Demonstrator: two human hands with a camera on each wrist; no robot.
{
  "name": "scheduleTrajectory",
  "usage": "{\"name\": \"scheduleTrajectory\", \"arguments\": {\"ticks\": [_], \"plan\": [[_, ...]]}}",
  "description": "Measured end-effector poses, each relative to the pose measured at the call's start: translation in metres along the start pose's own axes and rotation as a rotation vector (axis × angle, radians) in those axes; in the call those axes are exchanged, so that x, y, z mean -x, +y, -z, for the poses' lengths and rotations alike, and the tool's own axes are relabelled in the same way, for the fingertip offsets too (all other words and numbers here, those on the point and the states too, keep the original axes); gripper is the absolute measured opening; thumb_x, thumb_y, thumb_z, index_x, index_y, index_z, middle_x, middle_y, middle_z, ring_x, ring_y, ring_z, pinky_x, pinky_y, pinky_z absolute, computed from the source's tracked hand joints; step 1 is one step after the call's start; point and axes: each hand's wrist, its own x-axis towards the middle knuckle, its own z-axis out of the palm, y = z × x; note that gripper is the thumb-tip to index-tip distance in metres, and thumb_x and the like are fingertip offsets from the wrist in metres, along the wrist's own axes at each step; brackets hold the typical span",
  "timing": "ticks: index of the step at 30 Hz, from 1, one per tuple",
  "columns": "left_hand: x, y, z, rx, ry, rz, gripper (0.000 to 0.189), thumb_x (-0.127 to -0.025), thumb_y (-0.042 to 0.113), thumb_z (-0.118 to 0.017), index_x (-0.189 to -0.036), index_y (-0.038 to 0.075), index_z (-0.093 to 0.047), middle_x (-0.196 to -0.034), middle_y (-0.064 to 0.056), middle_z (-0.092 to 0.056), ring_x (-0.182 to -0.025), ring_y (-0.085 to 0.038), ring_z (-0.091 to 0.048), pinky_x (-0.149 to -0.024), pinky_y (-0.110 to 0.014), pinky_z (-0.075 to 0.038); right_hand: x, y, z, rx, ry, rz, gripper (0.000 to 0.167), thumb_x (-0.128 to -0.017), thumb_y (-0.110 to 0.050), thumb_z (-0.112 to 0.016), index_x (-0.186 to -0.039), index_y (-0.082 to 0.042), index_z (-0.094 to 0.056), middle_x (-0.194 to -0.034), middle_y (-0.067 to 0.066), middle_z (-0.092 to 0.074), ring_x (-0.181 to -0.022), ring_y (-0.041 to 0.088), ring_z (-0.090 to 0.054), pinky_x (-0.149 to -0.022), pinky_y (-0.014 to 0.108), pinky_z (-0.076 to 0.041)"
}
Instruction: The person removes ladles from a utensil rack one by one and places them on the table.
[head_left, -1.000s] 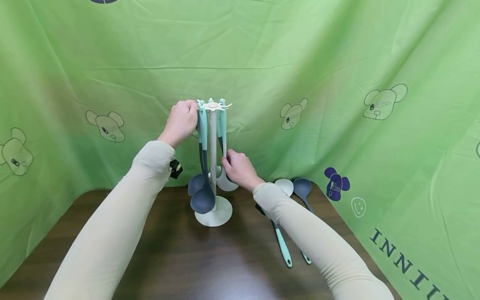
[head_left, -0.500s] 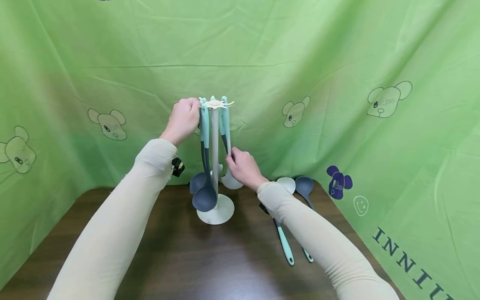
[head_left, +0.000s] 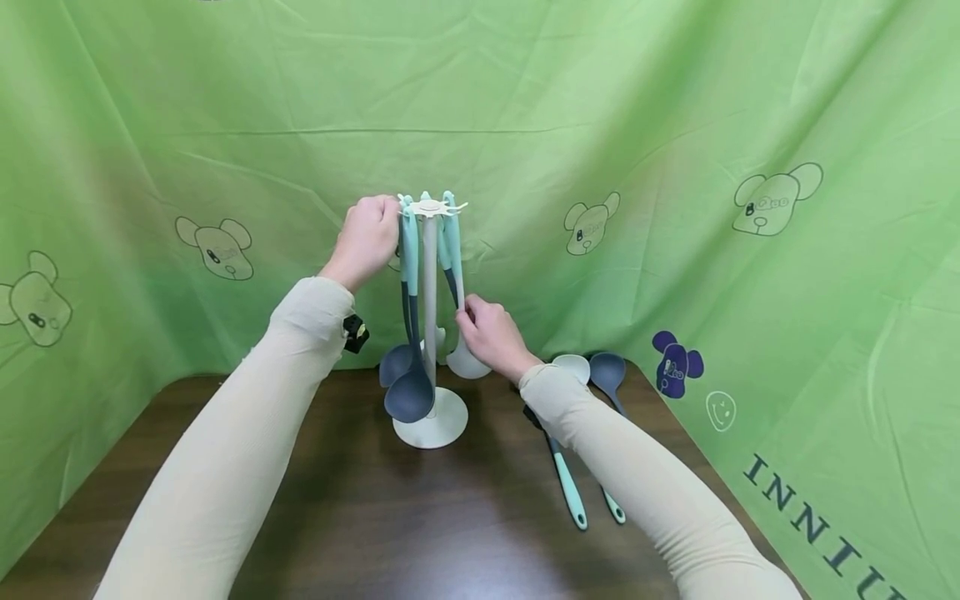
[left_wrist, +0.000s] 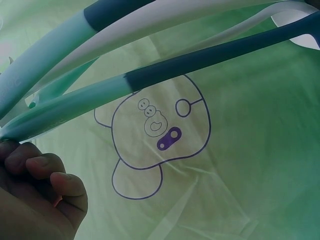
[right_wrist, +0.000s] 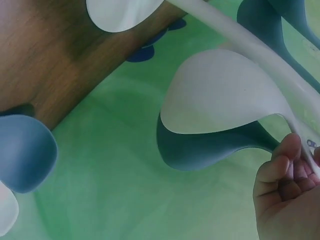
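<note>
Facing a printed green fabric backdrop, you have a dark brown wooden table across the lower frame and a white round-based stand just left of centre. From the stand's right side hangs a white-headed, mint-handled kitchen utensil, near mid-frame, pinched partway down by your right hand; your left hand curls its fingers beside the stand's top, though I cannot tell whether they grip anything.

We look into a draped booth, the room beyond hidden: green cloth printed with cartoon heads hangs behind the brown table and along its left and right sides, while a utensil rack stands on the table.
</note>
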Motion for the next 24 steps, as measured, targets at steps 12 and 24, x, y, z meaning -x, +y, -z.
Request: {"name": "scheduleTrajectory", "arguments": {"ticks": [12,24], "plan": [[-0.0004,0.0018,0.0004,-0.005,-0.009,0.011,0.038,-0.106,0.034,-0.024,-0.076,0.014,-0.037,-0.071,-0.005,-0.041,-0.06,-0.02,-0.037,-0.057,-0.034,-0.036,-0.0014,0.0024,-0.0002,-0.021,-0.053,0.016,0.021,-0.103,-0.022,-0.044,-0.088,-0.013,-0.055,-0.069,0.002,-0.05,-0.057,0.018,-0.046,-0.051,0.03,-0.038],[-0.0005,0.0017,0.0007,-0.008,-0.003,0.015,0.036,-0.105,0.031,-0.026,-0.076,0.014,-0.038,-0.072,-0.005,-0.043,-0.062,-0.021,-0.038,-0.059,-0.035,-0.036,-0.0003,0.0037,0.0021,-0.077,-0.052,0.006,0.02,-0.103,-0.02,-0.044,-0.089,-0.011,-0.055,-0.07,0.003,-0.05,-0.057,0.018,-0.045,-0.053,0.029,-0.039]]}}
